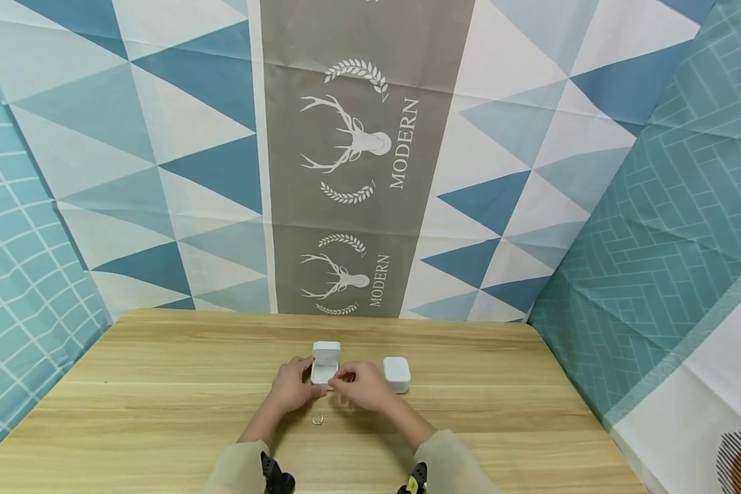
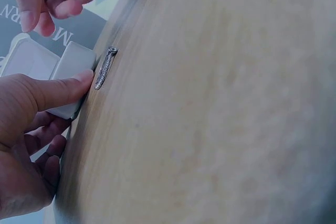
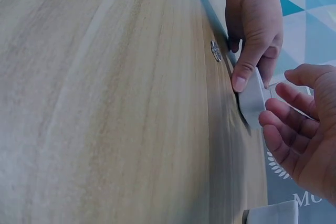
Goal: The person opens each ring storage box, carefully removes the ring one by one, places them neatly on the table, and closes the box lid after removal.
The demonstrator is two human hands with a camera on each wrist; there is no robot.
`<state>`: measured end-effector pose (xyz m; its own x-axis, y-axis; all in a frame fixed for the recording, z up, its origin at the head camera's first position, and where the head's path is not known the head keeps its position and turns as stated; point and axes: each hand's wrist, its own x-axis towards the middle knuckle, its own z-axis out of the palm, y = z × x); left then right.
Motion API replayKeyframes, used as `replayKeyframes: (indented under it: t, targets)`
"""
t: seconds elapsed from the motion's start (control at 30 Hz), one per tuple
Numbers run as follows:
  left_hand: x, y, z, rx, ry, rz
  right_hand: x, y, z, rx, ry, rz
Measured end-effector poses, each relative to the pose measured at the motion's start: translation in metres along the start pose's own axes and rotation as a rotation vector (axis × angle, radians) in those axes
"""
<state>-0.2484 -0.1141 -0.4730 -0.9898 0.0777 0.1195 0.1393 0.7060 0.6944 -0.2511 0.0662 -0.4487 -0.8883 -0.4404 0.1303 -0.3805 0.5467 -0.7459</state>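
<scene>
A small white ring box (image 1: pixel 324 371) stands on the table with its lid raised. My left hand (image 1: pixel 291 386) grips it from the left, the thumb across its front face and the fingers round the side, as the left wrist view shows. My right hand (image 1: pixel 361 385) hovers at the box's right front, fingers loosely bent and apart. In the right wrist view I see nothing between the fingers of that right hand (image 3: pixel 304 124). A silvery ring (image 1: pixel 318 418) set with small stones (image 2: pixel 106 68) lies on the table in front of the box.
A second white box (image 1: pixel 397 374), closed, stands to the right of my right hand. The wood-grain table (image 1: pixel 179 384) runs back to a patterned wall cloth (image 1: pixel 346 206). More cloth hangs along the left and right sides.
</scene>
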Motion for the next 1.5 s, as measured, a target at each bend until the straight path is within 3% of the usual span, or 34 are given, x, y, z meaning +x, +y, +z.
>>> replayKeyframes:
  t: [0.63,0.93,1.5]
  targets:
    - [0.000,0.000,0.000,-0.002,-0.003,-0.002,0.004,0.003,-0.005,0.040,0.137,0.032]
    - [0.000,-0.001,0.000,-0.003,0.002,0.004,0.005,0.002,-0.006,0.058,0.204,0.011]
    - [-0.001,0.000,-0.001,-0.002,-0.001,-0.001,0.013,0.004,-0.003,0.154,0.271,0.079]
